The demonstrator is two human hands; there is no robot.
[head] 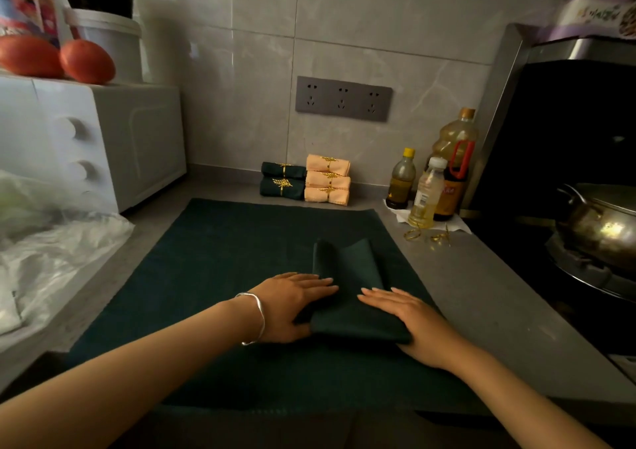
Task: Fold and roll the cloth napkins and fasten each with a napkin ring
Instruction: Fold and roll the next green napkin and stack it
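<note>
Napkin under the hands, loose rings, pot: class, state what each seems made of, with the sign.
Napkin: likely woven cloth, matte; it keeps soft folds.
Rings: probably thin metal, gold-coloured, glinting; maybe plated plastic.
Pot: metal, polished; it reflects light brightly.

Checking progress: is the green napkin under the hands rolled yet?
Folded, not rolled: green napkin lies flat, layered, under left hand and right hand.

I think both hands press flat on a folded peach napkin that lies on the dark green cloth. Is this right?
Not quite: the folded napkin under the left hand and the right hand is dark green, not peach, as the head view shows. Both hands do press flat on it, and it lies on the dark green cloth.
</note>
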